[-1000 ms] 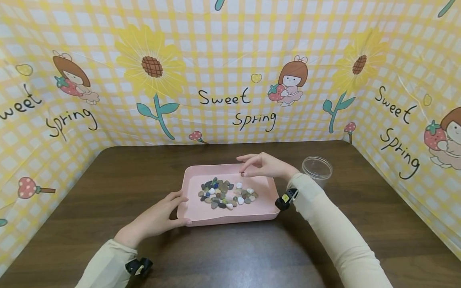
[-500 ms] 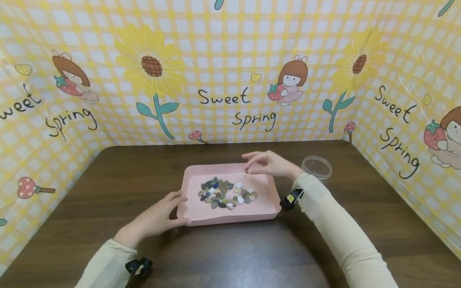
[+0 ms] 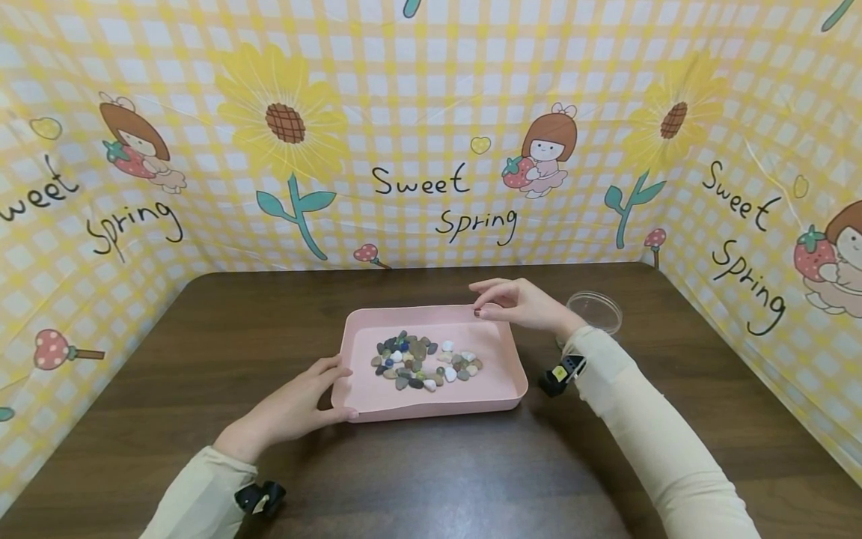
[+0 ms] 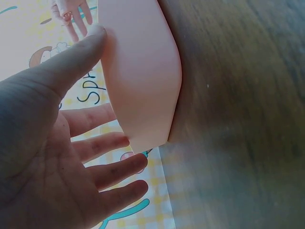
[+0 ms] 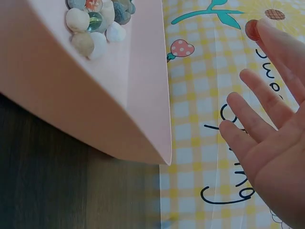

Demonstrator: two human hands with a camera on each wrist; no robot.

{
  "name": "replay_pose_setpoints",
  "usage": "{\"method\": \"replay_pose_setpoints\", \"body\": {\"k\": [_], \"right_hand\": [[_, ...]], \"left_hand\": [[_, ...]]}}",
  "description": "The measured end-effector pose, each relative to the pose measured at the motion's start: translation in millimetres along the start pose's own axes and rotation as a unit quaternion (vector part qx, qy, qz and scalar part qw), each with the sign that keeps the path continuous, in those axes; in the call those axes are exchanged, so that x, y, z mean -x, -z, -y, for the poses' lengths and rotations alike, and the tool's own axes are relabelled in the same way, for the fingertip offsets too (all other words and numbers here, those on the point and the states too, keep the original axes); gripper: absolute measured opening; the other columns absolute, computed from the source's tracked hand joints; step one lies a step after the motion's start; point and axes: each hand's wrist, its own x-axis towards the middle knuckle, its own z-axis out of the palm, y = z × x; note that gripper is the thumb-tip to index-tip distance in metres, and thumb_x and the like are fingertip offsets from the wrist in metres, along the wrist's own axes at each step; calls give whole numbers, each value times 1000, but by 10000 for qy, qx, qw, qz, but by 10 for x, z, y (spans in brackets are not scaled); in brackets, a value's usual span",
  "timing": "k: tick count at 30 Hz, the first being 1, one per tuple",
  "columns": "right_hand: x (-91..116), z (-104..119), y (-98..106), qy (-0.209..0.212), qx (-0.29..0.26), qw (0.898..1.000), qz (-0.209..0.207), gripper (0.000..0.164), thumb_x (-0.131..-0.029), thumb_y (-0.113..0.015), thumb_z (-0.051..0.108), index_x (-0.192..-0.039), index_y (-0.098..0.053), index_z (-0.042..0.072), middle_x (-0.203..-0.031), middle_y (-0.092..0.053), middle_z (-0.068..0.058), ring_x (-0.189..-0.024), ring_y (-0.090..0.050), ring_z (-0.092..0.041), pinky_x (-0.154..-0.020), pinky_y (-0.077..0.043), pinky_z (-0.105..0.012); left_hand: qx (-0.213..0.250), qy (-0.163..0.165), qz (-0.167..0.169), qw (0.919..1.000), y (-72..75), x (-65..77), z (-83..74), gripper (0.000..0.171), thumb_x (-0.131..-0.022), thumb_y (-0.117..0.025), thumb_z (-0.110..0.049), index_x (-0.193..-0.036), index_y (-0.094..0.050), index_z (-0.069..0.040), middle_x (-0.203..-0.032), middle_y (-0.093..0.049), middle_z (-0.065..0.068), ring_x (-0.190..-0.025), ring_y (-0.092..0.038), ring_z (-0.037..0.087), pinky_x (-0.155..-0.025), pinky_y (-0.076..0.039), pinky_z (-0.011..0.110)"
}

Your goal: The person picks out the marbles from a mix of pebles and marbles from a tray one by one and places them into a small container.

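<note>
My right hand (image 3: 527, 305) is above the back right rim of the pink tray (image 3: 494, 374), pinching a small red glass marble (image 5: 251, 30) between thumb and forefinger. Its other fingers are spread. My left hand (image 3: 289, 408) rests at the tray's front left corner. In the left wrist view, its thumb (image 4: 78, 52) touches the rim and the fairly straight fingers reach along the side. Several pebbles (image 3: 417, 350), grey, white, green and brown, lie in the tray with a few glass marbles (image 5: 94, 21) among them.
A clear round container (image 3: 595, 311) stands on the dark wooden table (image 3: 431, 479), right of the tray and partly hidden by the right wrist. Yellow checked cloth (image 3: 417, 90) walls the table at the back and both sides.
My right hand has moved right with the red marble, from over the tray's inside to its back right rim. The left hand and the tray stay put.
</note>
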Motion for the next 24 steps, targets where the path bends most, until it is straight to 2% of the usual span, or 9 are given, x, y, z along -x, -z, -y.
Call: {"method": "replay_pose_setpoints", "body": {"k": [15,21,24], "right_hand": [[164,-3,111,-55,160,9994,-316,19,-88,-64,18,-102,-69,5,-139,-49,-12,-133,-43,-27,-110,-33,-41],[259,8,173,-30,31,9991,-422,25,-89,-63,16,-106,-66,-1,-140,-47,-13,-134,-40,-29,-110,-33,-44],[304,2,211,-40,-10,9987,-506,24,-89,-64,17,-106,-66,0,-140,-48,-13,-133,-41,-29,-109,-33,-46]], "left_hand": [[24,-8,-9,10000,0,-2,-3,76,-79,-66,-54,-131,-50,-1,-144,-37,24,-127,-44,41,-100,-40,54],[39,20,3,10000,-1,3,-3,76,-79,-66,-54,-131,-50,-1,-145,-36,24,-127,-44,41,-100,-40,54],[52,21,14,10000,0,5,-3,76,-79,-66,-54,-131,-50,-1,-145,-36,24,-127,-44,41,-100,-40,54]]}}
